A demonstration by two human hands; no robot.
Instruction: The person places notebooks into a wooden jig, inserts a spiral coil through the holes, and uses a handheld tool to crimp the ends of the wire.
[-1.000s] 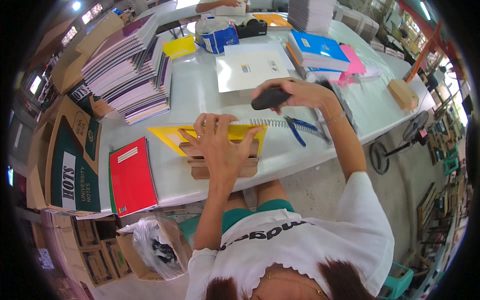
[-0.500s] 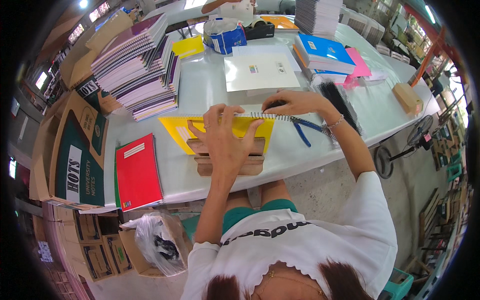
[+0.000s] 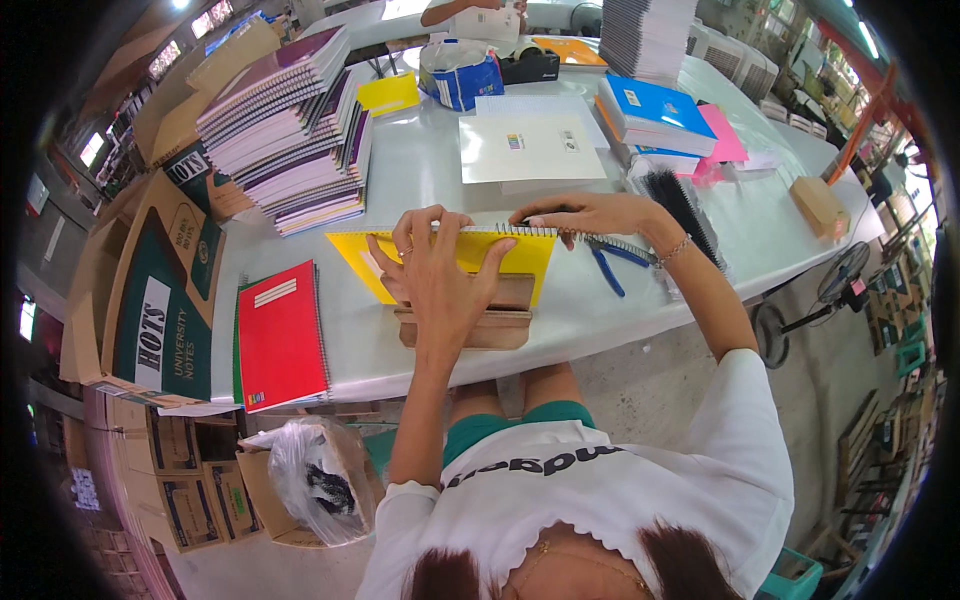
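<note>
A yellow notebook stands tilted in a slotted wooden holder at the table's near edge. My left hand grips it, fingers over its top edge and thumb on the near side. Along that edge, a dark spiral coil runs through the right-hand part and sticks out to the right. My right hand is closed on the coil at the notebook's top right corner; its fingertips are partly hidden. Just below the coil's free stretch lie blue-handled pliers.
To the left are a red notebook, an open carton and a tall stack of spiral notebooks. White sheets lie ahead. Blue-covered books and a bundle of black coils are at right. Another person's hand shows far off.
My right hand has slid slightly left along the notebook's top edge, and its fingers now stretch flatter over the coil. My left hand keeps its grip. The whole view has shifted a little.
</note>
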